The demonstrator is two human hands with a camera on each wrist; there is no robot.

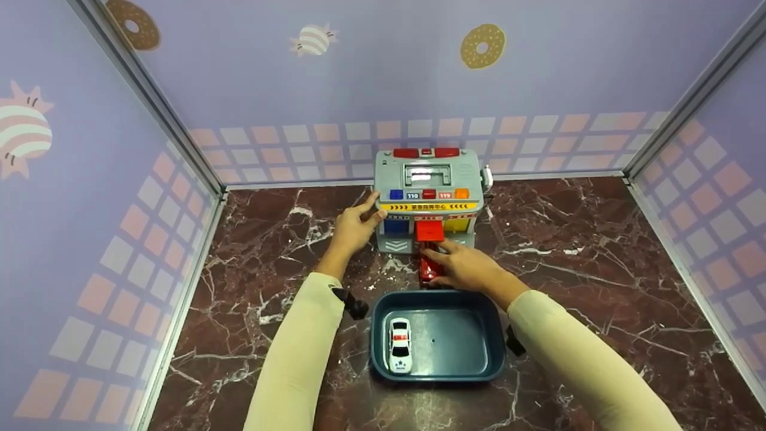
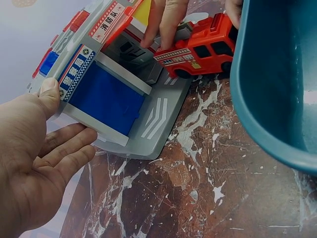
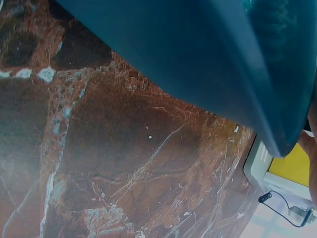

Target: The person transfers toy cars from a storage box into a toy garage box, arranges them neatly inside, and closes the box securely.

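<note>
A grey toy emergency station (image 1: 428,179) stands near the back wall, its red middle door (image 1: 429,231) raised. My left hand (image 1: 354,227) holds its front left corner, thumb on the front (image 2: 48,96) and the other fingers along the side. My right hand (image 1: 467,263) grips a red toy fire truck (image 1: 429,269) from its right side, fingers near one end and thumb at the other. In the left wrist view the fire truck (image 2: 198,49) is on the ramp before the middle bay, one end at the opening. The right wrist view barely shows the right hand.
A dark teal tub (image 1: 440,378) sits close in front of the fire truck, between the forearms. Inside it, at the left, lies a white toy police car (image 1: 400,347). A black coiled cord (image 3: 280,208) hangs at the station's side. Patterned walls enclose the marbled surface.
</note>
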